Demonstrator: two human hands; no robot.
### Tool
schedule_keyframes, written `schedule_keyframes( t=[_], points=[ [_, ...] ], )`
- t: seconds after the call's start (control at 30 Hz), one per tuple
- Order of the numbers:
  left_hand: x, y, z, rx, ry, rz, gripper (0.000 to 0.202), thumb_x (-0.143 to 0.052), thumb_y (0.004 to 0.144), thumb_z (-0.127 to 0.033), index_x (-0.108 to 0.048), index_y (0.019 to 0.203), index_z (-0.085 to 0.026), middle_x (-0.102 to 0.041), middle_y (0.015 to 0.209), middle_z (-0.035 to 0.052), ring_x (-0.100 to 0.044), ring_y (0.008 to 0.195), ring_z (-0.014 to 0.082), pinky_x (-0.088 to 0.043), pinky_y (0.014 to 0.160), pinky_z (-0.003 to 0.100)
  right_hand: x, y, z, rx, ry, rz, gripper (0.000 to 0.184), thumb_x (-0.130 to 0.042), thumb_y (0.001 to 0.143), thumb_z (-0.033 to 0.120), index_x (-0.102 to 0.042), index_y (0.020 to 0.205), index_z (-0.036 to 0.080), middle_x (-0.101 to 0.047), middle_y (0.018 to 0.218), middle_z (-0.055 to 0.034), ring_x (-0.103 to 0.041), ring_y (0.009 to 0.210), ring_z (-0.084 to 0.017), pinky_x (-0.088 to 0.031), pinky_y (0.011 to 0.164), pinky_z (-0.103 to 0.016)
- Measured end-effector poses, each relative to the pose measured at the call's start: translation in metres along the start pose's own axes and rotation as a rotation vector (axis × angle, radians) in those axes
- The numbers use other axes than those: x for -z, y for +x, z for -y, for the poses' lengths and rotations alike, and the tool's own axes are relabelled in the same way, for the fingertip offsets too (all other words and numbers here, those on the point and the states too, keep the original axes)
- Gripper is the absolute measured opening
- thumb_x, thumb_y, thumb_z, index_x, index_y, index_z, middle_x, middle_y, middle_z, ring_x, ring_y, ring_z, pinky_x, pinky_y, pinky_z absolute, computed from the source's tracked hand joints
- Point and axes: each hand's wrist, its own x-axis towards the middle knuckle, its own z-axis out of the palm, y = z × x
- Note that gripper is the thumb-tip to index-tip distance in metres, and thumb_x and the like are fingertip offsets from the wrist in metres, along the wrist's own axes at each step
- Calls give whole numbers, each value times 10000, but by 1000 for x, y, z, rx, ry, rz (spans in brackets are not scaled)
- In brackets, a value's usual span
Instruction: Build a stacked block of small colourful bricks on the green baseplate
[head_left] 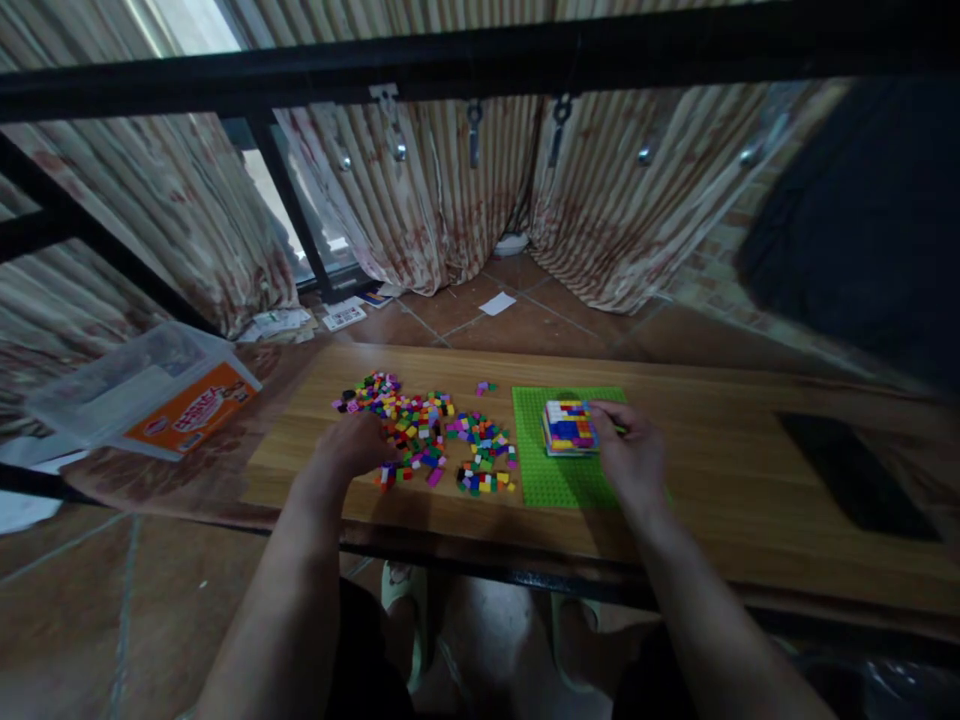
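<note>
The brick block [571, 430], topped in white, yellow, blue and red, sits on the green baseplate [541, 485] on the wooden worktop [712, 435]. Nearest, below the worktop's edge, are pale green slippers [420, 645] on the person's feet. Above the worktop, the right hand [634, 450] has bent fingers at the block's right side; whether they grip it, I cannot tell. The left hand [354, 445] reaches down into the loose bricks [412, 412], its fingertips partly hidden, so its hold cannot be told. At far left stands a clear plastic tub [90, 410] with an orange label. Beyond, white paper [497, 303] lies on the tiled floor [551, 293] before striped curtains [450, 205].
</note>
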Motion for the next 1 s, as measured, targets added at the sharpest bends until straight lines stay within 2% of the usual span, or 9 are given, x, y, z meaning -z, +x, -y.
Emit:
schedule_keyframes(
  t=[0.3,0.53,0.7,0.73,0.87,0.93,1.0],
  points=[
    [-3,9,-1,-34,-33,-38,169,-676,633,-314,-600,523,-210,-625,516,8,-608,571,182,-339,493,230,-1,2,6,11,19,1,290,-522,818,391,-726,846,187,-724,886,-78,-661,837,-222,-529,777,-375],
    [-8,20,11,-58,-90,0,212,-632,677,-356,-605,529,-206,-624,510,4,-593,532,169,-356,474,227,-1,1,11,-6,32,-6,286,-520,818,364,-727,846,170,-723,880,-86,-661,807,-215,-517,758,-353],
    [-5,19,14,-69,-230,-28,285,-601,717,-445,-647,580,-200,-628,509,7,-588,522,160,-360,458,220,1,1,10,11,15,-20,289,-524,818,376,-731,832,175,-731,869,-85,-666,826,-228,-520,763,-359],
    [-3,16,14,-82,-273,-62,296,-571,746,-439,-654,599,-195,-636,524,10,-598,537,159,-370,467,218,1,0,9,7,3,-16,293,-527,818,389,-733,838,182,-734,876,-82,-670,828,-232,-522,760,-361],
    [10,-5,16,5,-522,-271,263,-545,768,-392,-671,721,-166,-665,599,16,-632,596,164,-418,498,214,1,1,-2,-18,-49,8,295,-551,810,423,-738,884,208,-739,912,-73,-684,854,-255,-526,777,-392],
    [14,-22,28,32,-687,-424,298,-533,776,-398,-676,840,-145,-698,709,35,-650,624,164,-448,519,218,-2,2,-9,-30,-39,-11,281,-569,808,434,-740,885,224,-740,921,-70,-689,877,-273,-527,791,-419],
    [12,-44,51,99,-740,-586,337,-540,769,-411,-674,915,-139,-712,783,48,-656,637,161,-472,546,226,-4,2,-16,-26,-10,0,257,-578,809,420,-739,879,232,-741,914,-73,-696,860,-283,-531,778,-433]
  ],
)
